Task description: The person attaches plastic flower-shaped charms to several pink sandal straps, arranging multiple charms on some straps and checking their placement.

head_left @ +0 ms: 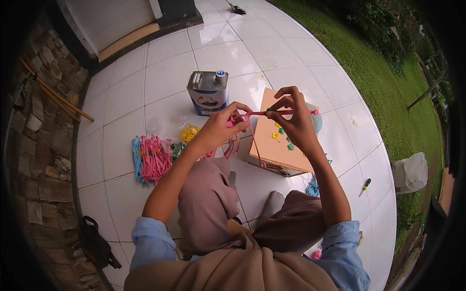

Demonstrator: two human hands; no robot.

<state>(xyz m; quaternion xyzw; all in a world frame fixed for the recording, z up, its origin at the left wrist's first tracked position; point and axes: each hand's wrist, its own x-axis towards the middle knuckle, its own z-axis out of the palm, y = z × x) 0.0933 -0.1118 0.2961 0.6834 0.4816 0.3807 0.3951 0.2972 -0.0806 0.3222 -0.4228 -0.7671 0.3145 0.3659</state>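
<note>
Over a peach-coloured box (267, 145), my two hands stretch a thin pink plastic strip (253, 114) with knobbed ends. My left hand (216, 127) is closed on its left part, and more pink strands hang below those fingers. Thumb and fingers of my right hand (298, 123) pinch the strip further right, with a small dark green piece at the fingertips. One pink knob sticks out past the right hand. Small yellow flower-shaped pieces (275, 136) and green flower-shaped pieces (290, 146) lie on the box top.
Beyond my left hand stands a metal can (208, 99). Bundles of pink strips (154, 155) and blue strips (138, 162) lie left, beside a bag of yellow pieces (189, 132). A light-blue bowl (317, 122) sits behind the box. A small green-and-yellow-handled tool (366, 185) lies right.
</note>
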